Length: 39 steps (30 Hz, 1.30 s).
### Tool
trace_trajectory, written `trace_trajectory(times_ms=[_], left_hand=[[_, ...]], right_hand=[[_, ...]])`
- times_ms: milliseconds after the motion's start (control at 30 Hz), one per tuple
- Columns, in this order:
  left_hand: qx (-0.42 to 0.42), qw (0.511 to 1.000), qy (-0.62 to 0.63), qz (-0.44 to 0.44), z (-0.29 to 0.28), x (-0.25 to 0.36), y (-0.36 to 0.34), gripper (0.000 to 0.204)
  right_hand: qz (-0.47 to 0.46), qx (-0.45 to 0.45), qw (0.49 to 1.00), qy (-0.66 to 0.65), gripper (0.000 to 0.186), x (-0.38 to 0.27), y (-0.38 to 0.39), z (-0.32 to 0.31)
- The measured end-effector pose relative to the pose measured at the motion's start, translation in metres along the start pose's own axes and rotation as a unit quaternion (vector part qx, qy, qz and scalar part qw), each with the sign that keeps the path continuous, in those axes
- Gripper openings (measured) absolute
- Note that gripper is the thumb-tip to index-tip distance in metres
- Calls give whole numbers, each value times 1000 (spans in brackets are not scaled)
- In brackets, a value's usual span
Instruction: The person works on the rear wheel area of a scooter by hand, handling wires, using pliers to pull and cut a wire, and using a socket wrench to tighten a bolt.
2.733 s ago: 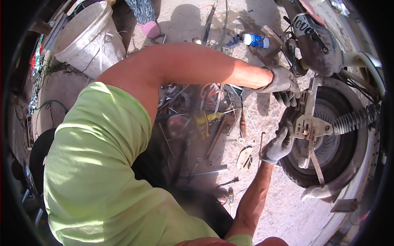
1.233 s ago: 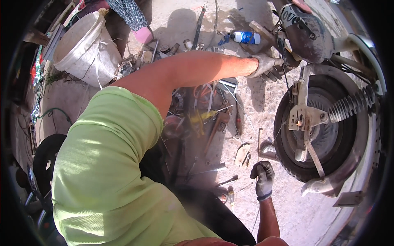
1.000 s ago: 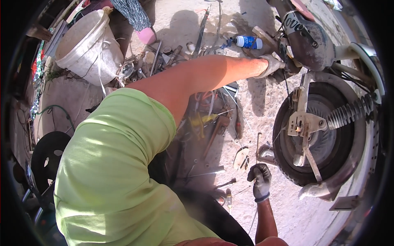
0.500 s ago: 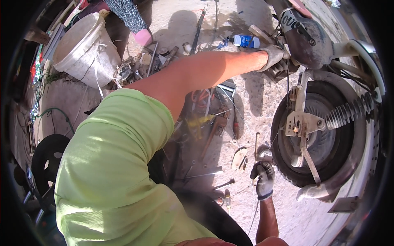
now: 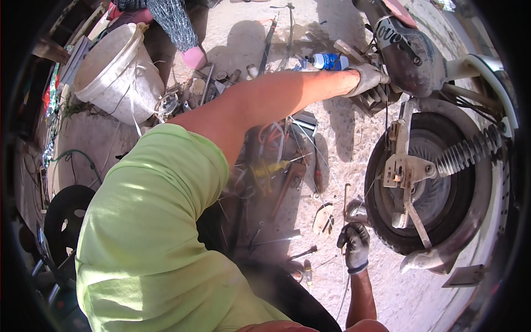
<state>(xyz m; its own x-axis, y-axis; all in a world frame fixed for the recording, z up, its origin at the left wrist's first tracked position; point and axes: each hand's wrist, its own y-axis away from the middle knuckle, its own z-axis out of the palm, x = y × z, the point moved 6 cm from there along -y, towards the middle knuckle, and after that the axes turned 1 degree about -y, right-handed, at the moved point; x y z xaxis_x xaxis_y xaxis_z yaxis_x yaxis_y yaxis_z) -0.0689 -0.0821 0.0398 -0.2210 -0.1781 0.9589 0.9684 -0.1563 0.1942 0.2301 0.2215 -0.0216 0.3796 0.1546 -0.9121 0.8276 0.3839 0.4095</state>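
My left hand (image 5: pixel 369 83), in a grey glove, reaches to the scooter's dark frame (image 5: pixel 410 69) at upper right, fingers curled by a hanging black cable (image 5: pixel 386 113); what they grip is unclear. My right hand (image 5: pixel 354 245), gloved, is closed around a thin pale cable (image 5: pixel 345 293) trailing toward the lower edge. Right of both hands is the scooter wheel (image 5: pixel 376 202) with a metal bracket (image 5: pixel 397 169) and coiled spring (image 5: pixel 464 152). A flat tan plate (image 5: pixel 323 217) lies just above and left of my right hand.
A white bucket (image 5: pixel 113 74) stands at upper left, beside a bristled broom head (image 5: pixel 168 27). A blue-and-white bottle (image 5: pixel 329 61) lies behind my left hand. Scattered tools (image 5: pixel 285 166) and metal parts (image 5: pixel 213 83) cover the middle ground. A black disc-like object (image 5: pixel 69 213) sits at far left.
My right hand left the bracket, moved down and closed on the thin cable. My left hand moved up from beside the bracket to the frame. In the last second both have shifted only slightly.
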Motion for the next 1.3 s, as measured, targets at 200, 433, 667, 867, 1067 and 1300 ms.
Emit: trace_trajectory(times_ms=[200, 433, 667, 867, 1067, 1300], left_hand=[[21, 997, -75, -24, 11, 3, 9, 28], [49, 995, -84, -2, 13, -17, 15, 30], [-40, 991, -111, -64, 32, -53, 33, 29], [-83, 995, -39, -32, 60, -63, 24, 26], [-60, 997, -1, -45, 64, -84, 14, 20], [-6, 997, 47, -64, 70, -84, 23, 23]], right_hand=[[47, 22, 986, -160, 12, 22, 29, -11], [42, 7, 977, -208, 16, 15, 33, -10], [42, 15, 976, -214, 16, 19, 31, -10], [45, -12, 978, -202, 16, 16, 33, -6], [39, 52, 944, -322, 17, 14, 47, -13], [55, -4, 951, -306, 18, 9, 37, 8]])
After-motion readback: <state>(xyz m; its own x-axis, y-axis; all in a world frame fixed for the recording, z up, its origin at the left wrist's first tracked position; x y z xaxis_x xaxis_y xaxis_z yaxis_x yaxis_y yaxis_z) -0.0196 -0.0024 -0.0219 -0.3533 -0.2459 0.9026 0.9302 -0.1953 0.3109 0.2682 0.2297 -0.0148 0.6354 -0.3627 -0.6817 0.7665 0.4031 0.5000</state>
